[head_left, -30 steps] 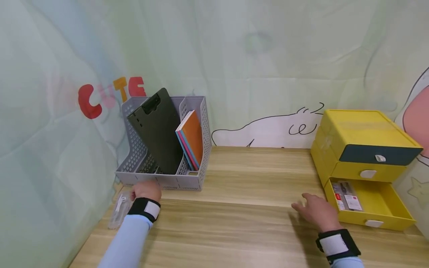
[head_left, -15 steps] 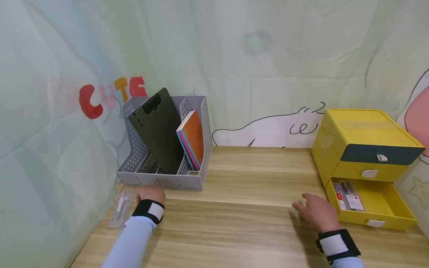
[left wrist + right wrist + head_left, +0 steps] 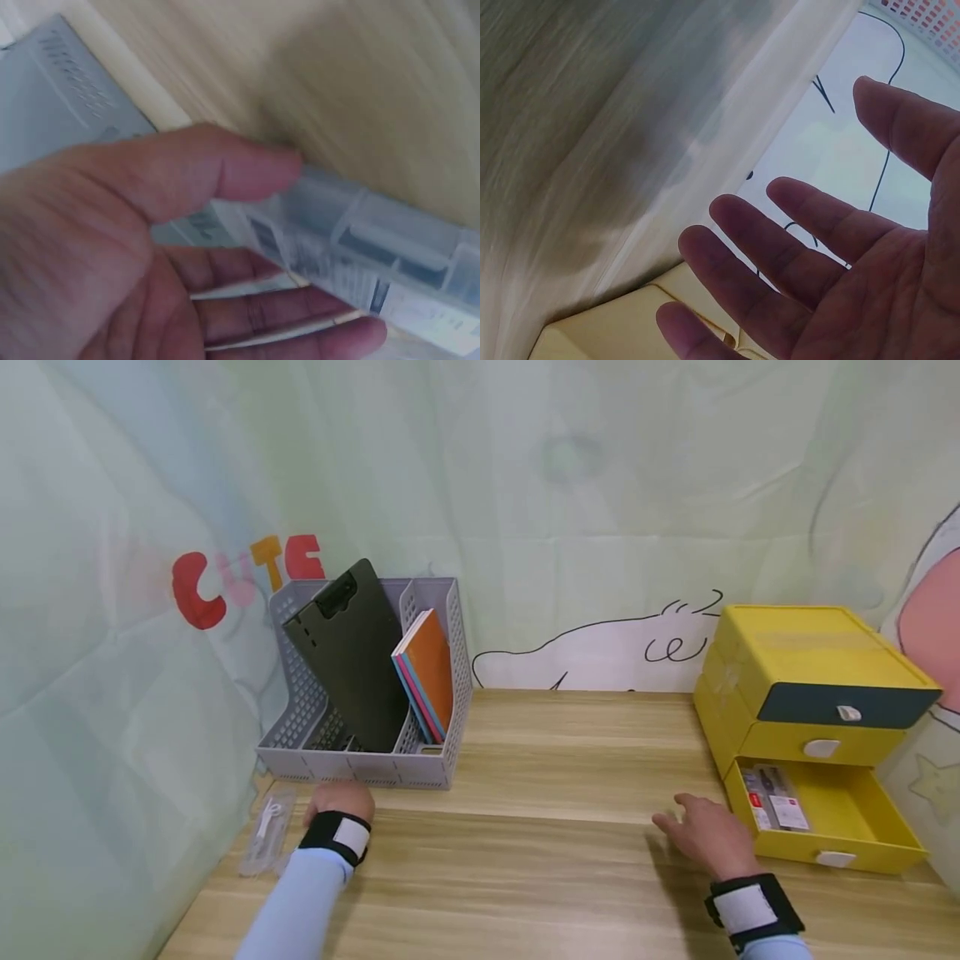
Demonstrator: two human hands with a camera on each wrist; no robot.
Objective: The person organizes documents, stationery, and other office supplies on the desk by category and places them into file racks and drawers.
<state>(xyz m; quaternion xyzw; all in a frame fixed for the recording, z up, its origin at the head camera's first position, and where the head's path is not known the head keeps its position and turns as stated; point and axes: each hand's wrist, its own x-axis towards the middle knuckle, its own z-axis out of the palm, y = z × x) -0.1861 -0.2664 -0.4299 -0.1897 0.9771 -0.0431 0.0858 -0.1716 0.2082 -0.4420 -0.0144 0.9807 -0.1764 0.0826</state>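
In the left wrist view, the left hand holds a clear plastic case with a barcode label, thumb on one side and fingers along the other. A pale piece shows inside the case. From the head view, that left hand is just in front of the grey file organizer and mostly hides what it holds. To its left, on the table, lies a clear case with a white item inside. The right hand hovers near the open yellow drawer, fingers spread and nothing held.
The organizer bears a dark clipboard and several thin notebooks. At the right is a yellow drawer unit; its bottom drawer stands pulled out with clear packages inside. A printed curtain borders the wooden table.
Over the last second the left hand has moved slightly right and toward the person, away from the case on the table. The right hand has stayed in place.
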